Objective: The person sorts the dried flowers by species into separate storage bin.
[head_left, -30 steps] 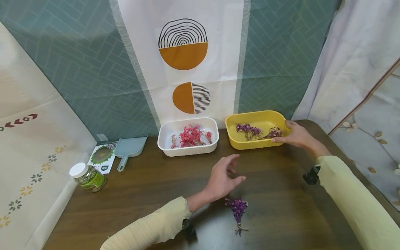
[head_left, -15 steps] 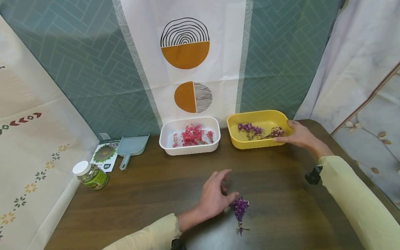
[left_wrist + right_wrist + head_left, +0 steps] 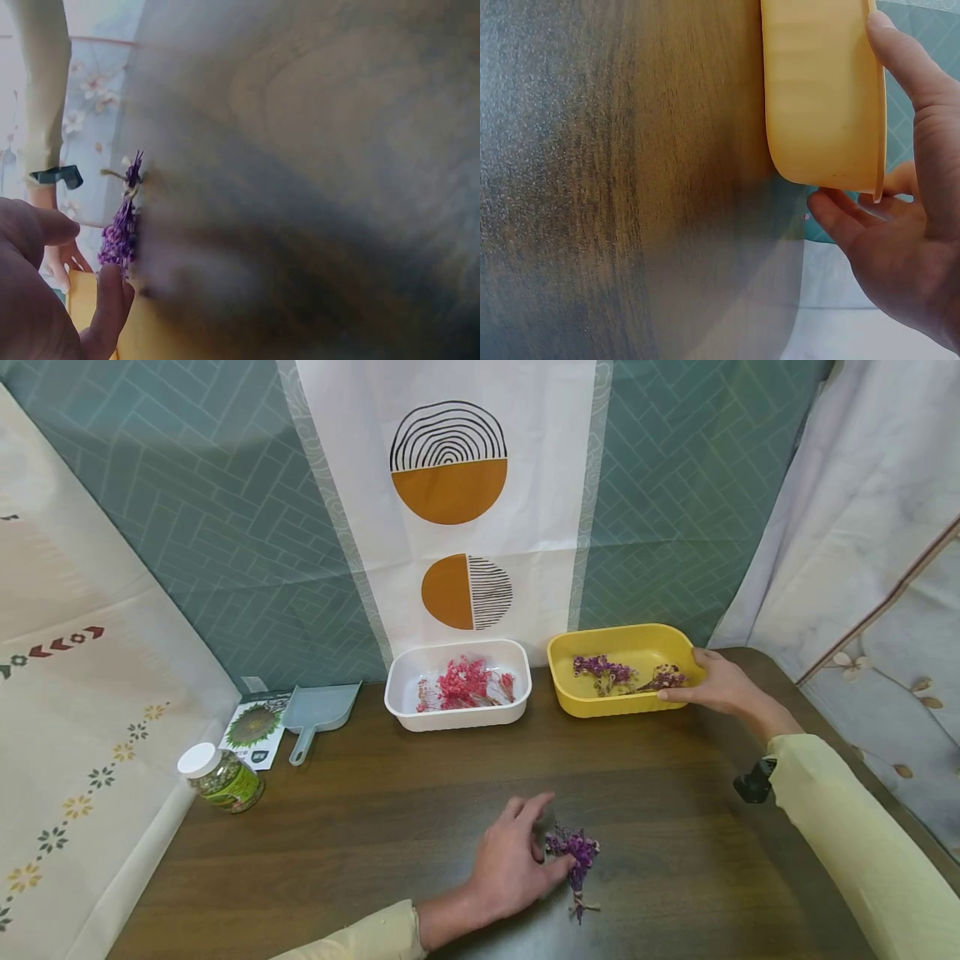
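Note:
A small bunch of dried purple flowers [image 3: 584,849], its stems tied with string, lies on the dark wooden table. My left hand [image 3: 510,865] is low beside it, thumb overlapping the blossoms in the head view. In the left wrist view the thumb and fingers stand apart around the flower bunch [image 3: 118,236]. At the back right, my right hand [image 3: 724,685] holds the right end of a yellow tray [image 3: 615,707]. Its thumb is on the rim and its fingers are at the end wall of the tray [image 3: 821,97]. Two purple bunches [image 3: 602,671] lie inside.
Left of the yellow tray stands a white tray [image 3: 465,720] with pink dried flowers [image 3: 465,681]. Further left are a grey-blue dustpan [image 3: 321,708], a sunflower card [image 3: 253,731] and a white-lidded jar [image 3: 225,781]. Cloth curtains [image 3: 330,527] border the table at the back and sides.
My left hand has moved down and slightly left in the head view, coming to the purple bunch on the table. The right hand stays on the yellow tray. The head view has shifted slightly.

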The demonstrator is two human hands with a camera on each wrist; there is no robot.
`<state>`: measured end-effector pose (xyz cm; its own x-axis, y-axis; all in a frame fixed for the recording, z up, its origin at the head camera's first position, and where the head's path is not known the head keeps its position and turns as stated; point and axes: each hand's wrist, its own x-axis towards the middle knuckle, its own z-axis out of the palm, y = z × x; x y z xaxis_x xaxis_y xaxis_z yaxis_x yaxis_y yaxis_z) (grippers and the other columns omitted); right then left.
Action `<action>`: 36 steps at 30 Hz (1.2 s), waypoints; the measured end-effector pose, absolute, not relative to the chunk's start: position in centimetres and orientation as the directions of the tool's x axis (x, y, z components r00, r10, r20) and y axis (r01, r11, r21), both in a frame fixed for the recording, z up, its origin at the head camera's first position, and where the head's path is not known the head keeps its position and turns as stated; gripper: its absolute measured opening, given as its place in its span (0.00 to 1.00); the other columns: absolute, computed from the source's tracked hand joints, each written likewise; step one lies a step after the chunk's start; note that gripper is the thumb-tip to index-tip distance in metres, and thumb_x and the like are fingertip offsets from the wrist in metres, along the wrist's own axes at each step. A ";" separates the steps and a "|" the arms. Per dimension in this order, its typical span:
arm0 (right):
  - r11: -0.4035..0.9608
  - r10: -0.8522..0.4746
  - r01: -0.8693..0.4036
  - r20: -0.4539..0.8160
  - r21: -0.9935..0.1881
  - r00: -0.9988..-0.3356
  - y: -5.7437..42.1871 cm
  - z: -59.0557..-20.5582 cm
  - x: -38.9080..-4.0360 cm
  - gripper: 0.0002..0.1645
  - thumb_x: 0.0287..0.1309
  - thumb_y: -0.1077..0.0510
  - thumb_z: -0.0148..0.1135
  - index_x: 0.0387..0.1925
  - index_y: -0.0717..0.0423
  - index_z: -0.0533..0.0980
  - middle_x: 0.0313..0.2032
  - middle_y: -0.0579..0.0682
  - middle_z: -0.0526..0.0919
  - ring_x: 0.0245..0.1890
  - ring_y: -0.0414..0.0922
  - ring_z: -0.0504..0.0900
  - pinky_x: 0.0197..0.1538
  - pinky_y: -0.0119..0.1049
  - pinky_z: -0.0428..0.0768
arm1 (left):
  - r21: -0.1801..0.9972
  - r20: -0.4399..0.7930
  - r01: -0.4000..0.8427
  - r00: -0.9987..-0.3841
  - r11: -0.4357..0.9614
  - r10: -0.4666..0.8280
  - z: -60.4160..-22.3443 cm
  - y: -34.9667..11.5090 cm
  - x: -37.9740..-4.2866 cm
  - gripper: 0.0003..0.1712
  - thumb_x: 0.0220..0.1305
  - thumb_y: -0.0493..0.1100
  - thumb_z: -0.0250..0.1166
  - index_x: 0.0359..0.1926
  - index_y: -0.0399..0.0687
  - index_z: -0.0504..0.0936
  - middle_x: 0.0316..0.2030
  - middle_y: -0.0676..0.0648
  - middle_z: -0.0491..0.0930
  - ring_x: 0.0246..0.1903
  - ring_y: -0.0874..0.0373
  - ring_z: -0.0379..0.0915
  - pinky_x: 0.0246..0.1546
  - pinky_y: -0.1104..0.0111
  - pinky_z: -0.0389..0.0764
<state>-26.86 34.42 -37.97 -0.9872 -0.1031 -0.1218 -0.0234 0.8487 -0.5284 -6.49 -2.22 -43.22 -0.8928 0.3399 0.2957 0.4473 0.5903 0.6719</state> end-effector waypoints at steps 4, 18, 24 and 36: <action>0.848 -0.100 -0.018 -0.127 -0.530 -0.987 34.5 -38.1 -26.9 0.79 0.47 0.26 0.70 0.75 0.73 0.39 0.71 0.79 0.46 0.68 0.75 0.51 0.64 0.72 0.53 | 0.646 0.270 0.438 -0.897 0.625 0.350 -43.2 -1.9 -6.0 0.45 0.47 0.48 0.81 0.65 0.45 0.73 0.45 0.45 0.75 0.21 0.78 0.65 0.24 0.77 0.71; 0.848 -0.108 -0.028 -0.121 -0.529 -0.987 34.4 -38.2 -26.8 0.78 0.48 0.27 0.70 0.75 0.73 0.40 0.70 0.79 0.47 0.67 0.75 0.52 0.64 0.72 0.53 | 0.571 0.236 0.442 -0.896 0.692 0.377 -43.4 -0.6 -5.3 0.48 0.47 0.53 0.80 0.69 0.51 0.70 0.49 0.47 0.73 0.27 0.62 0.72 0.23 0.70 0.73; 0.850 -0.111 -0.031 -0.121 -0.527 -0.986 34.5 -38.2 -26.9 0.77 0.49 0.27 0.70 0.74 0.74 0.40 0.70 0.79 0.47 0.67 0.76 0.52 0.64 0.72 0.53 | 0.575 0.182 0.421 -0.902 0.701 0.392 -43.4 -0.2 -5.3 0.48 0.48 0.53 0.79 0.70 0.53 0.69 0.52 0.46 0.70 0.28 0.60 0.74 0.23 0.70 0.73; 0.857 -0.110 -0.033 -0.120 -0.514 -0.987 34.6 -38.2 -27.1 0.78 0.48 0.25 0.69 0.75 0.73 0.40 0.70 0.79 0.47 0.67 0.76 0.52 0.64 0.72 0.53 | 0.556 0.149 0.408 -0.906 0.724 0.396 -43.7 0.4 -5.9 0.45 0.47 0.51 0.80 0.67 0.54 0.72 0.52 0.48 0.69 0.30 0.59 0.76 0.26 0.70 0.74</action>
